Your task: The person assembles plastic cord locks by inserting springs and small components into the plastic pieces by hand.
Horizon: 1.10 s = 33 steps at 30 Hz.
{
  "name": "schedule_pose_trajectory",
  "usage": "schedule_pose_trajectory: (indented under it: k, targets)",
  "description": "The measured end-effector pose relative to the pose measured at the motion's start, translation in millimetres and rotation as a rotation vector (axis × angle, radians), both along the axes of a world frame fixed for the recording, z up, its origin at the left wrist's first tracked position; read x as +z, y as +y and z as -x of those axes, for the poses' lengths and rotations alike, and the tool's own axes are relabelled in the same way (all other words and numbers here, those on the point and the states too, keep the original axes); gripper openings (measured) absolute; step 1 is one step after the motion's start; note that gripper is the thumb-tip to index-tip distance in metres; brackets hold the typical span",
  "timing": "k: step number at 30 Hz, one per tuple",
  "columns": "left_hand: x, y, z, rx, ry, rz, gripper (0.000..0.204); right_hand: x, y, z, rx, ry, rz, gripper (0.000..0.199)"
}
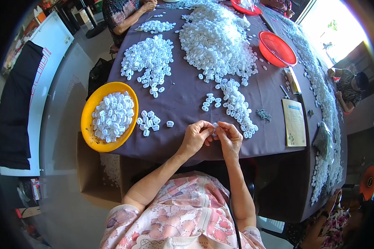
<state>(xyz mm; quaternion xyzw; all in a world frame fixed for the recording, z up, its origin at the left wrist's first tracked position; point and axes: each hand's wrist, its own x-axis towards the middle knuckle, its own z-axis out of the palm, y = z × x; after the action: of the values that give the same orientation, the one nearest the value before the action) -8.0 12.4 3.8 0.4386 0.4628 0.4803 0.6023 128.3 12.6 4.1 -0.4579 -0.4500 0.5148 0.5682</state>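
My left hand [196, 136] and my right hand [228, 137] meet over the near edge of a table draped in a purple cloth [183, 95]. Between their fingertips they pinch one small white plastic piece [215, 125]. A small cluster of the same white pieces [148, 122] lies just left of my left hand. A strip of several more white pieces [237, 106] runs from my right hand toward a big heap [218, 39] at the table's middle.
A yellow bowl [88, 120] filled with white pieces overhangs the table's left edge, above a cardboard box [91, 174]. Two red baskets [277, 49] sit far right. A booklet [294, 122] lies at right. Other people sit at the far side and right.
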Motion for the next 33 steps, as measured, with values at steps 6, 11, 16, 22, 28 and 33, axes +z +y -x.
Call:
schedule_pose_trajectory:
  k: [6, 11, 16, 22, 28, 33]
  targets:
    - [0.8, -1.8, -0.7, -0.002, 0.023, 0.014, 0.013, -3.3, 0.2, -4.3, 0.023, -0.052, -0.003, 0.011]
    - [-2.6, -1.3, -4.0, 0.036, -0.084, 0.029, 0.014, -2.9, -1.1, -4.4, 0.043, -0.097, -0.017, 0.010]
    - [-1.1, -5.9, -8.5, 0.140, -0.025, -0.054, 0.017, -3.2, -0.9, -5.5, 0.066, -0.190, -0.049, 0.010]
    - [-0.3, -4.6, -14.4, 0.231, -0.070, -0.011, 0.017, -4.3, 1.0, -8.0, 0.112, -0.168, -0.099, 0.012]
    - [-0.5, -5.1, -16.2, 0.193, -0.032, -0.009, 0.016, -5.3, 2.9, -12.8, 0.082, -0.358, -0.143, 0.019]
    - [-4.4, -9.9, -13.7, 0.153, 0.259, -0.212, 0.012, 6.7, 1.1, -19.4, 0.121, -0.654, -0.348, 0.020]
